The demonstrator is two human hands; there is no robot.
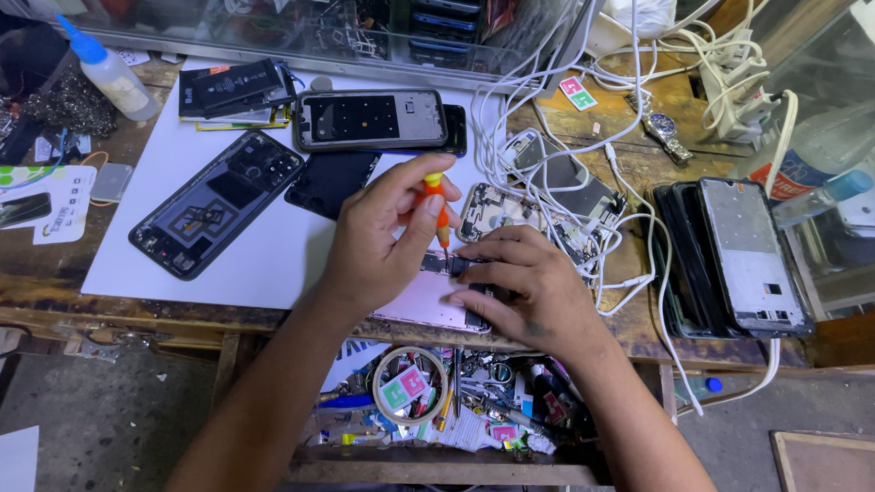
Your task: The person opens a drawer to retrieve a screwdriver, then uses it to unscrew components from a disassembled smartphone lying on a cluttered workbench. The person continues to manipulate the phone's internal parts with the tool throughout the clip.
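At the front edge of a wooden workbench (pixel 648 326), a pink phone (pixel 424 304) lies opened on its back, partly on a white sheet (pixel 262 259). The left hand (pixel 380 236) pinches a small orange-and-yellow screwdriver (pixel 438 209) between thumb and fingers, holding it nearly upright with its tip down on the phone's inner parts. The right hand (pixel 528 283) lies flat across the phone, fingers pressing on its upper end, closed on nothing. Just behind the hands sits a bare phone frame (pixel 502 211) beside a tangle of white cables (pixel 558 134). On the sheet lie an opened black phone (pixel 216 204), a dark screen panel (pixel 331 181) and a grey frame (pixel 372 118). To the right rests a stack of phone frames (pixel 738 252); a wristwatch (pixel 666 133) lies farther back. A squeeze bottle (pixel 109 70) stands at the far left, and an open drawer (pixel 451 402) below holds a tape roll (pixel 410 386).
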